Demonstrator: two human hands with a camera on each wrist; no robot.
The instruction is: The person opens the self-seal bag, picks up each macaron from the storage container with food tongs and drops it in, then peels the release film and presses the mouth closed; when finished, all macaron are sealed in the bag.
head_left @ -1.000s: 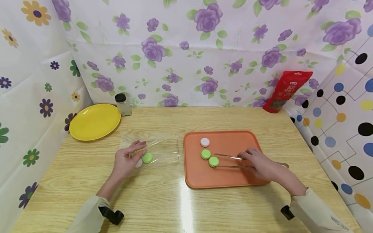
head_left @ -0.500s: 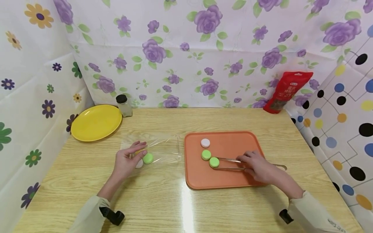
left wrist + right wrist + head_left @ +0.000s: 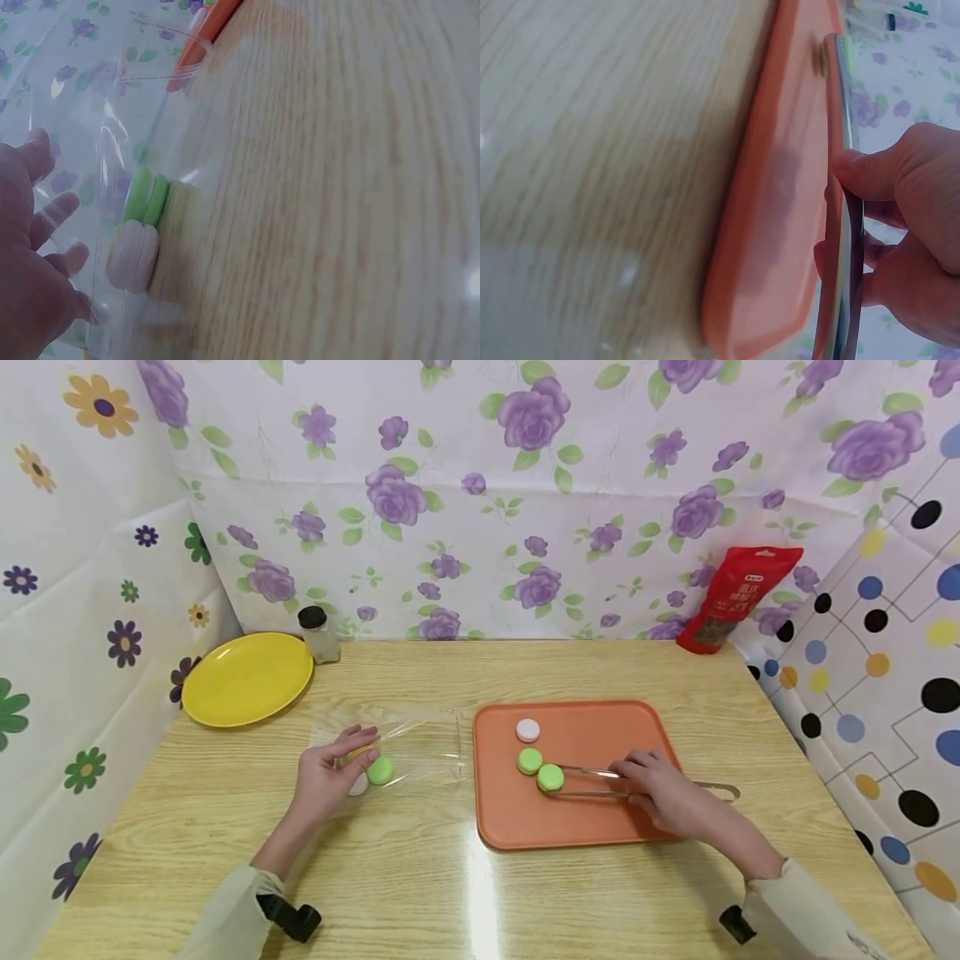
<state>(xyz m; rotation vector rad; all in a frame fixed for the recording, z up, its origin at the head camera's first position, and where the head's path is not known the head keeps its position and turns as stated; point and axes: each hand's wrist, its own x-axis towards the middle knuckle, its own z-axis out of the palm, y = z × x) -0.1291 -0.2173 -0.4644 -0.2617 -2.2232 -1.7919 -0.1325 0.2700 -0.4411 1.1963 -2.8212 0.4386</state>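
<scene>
My left hand point(image 3: 333, 772) is at a clear plastic bag point(image 3: 423, 743) on the table, its thumb and fingers holding the film. Inside the bag lie a green macaron point(image 3: 147, 196) and a white macaron point(image 3: 135, 255), side by side; a sliver of yellow shows behind the white one. My right hand point(image 3: 663, 789) grips metal tongs point(image 3: 592, 793) over the orange tray point(image 3: 495, 822). The tong tips are on both sides of a green macaron point(image 3: 551, 777) that appears to rest on the tray. Another green macaron point(image 3: 529, 761) and a white macaron point(image 3: 528, 730) lie just beyond it.
A yellow plate point(image 3: 247, 681) leans at the back left beside a black-capped jar point(image 3: 320, 635). At the back right a red pouch point(image 3: 738, 602) stands against the patterned cloth point(image 3: 600, 485). Cloth walls close off the back and both sides.
The tong arms have come in from apart to close round the nearest green macaron. My left hand and the bag have stayed in place.
</scene>
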